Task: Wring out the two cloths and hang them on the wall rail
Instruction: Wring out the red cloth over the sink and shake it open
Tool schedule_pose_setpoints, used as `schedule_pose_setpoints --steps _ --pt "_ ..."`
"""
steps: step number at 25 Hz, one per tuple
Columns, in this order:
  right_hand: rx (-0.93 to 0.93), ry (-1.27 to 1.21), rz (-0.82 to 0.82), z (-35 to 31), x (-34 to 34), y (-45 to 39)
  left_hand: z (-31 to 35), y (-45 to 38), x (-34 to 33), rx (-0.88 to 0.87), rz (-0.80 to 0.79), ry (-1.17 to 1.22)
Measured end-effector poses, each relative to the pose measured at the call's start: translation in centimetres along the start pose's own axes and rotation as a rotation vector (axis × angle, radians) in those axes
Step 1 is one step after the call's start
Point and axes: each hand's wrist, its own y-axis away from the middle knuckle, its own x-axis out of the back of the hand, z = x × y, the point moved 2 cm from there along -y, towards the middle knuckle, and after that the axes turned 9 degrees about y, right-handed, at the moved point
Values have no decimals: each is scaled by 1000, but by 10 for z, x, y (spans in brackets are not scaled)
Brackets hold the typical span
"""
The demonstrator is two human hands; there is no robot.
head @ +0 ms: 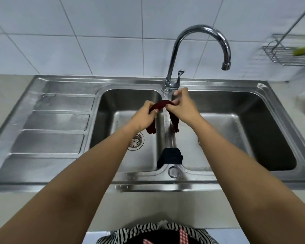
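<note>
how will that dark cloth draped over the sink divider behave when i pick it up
The dark cloth will probably be floppy: it sags over both sides of the divider. It may be wet and heavy for its size, though wetness isn't visible. It shouldn't slip much; the fabric looks coarse.

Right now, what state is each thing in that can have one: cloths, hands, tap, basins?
Red cloth: gripped, bunched, ends hanging over the sink divider.
Dark cloth: draped over the divider, untouched.
Left hand: shut on the red cloth.
Right hand: shut on the red cloth.
Tap: no water running.
Left basin: no standing water, strainer in the drain.
Right basin: no standing water.
</note>
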Motion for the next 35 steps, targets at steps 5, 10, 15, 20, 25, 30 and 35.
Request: schedule_pose_setpoints --steps 5,10,15,20,25,30,35 --pt "26 -205 16 -46 -3 0 10 17 17 46 -156 391" --pt "42 -331 73 -67 -13 15 21 34 22 59 -104 770" --pt "-272 -707 -402 -52 -63 49 27 35 23 335 24 926" --pt "-422 -730 -672 -47 -73 60 15 38 43 395 -115 455" --pt "-442 -997 -784 -48 -64 48 -13 29 82 48 -75 -182" --pt "-325 -1064 -1198 -64 -55 51 -13 38 76 -523 -33 -446" --pt "-265 -786 -1315 -72 -48 55 10 36 85 -770 83 -625"
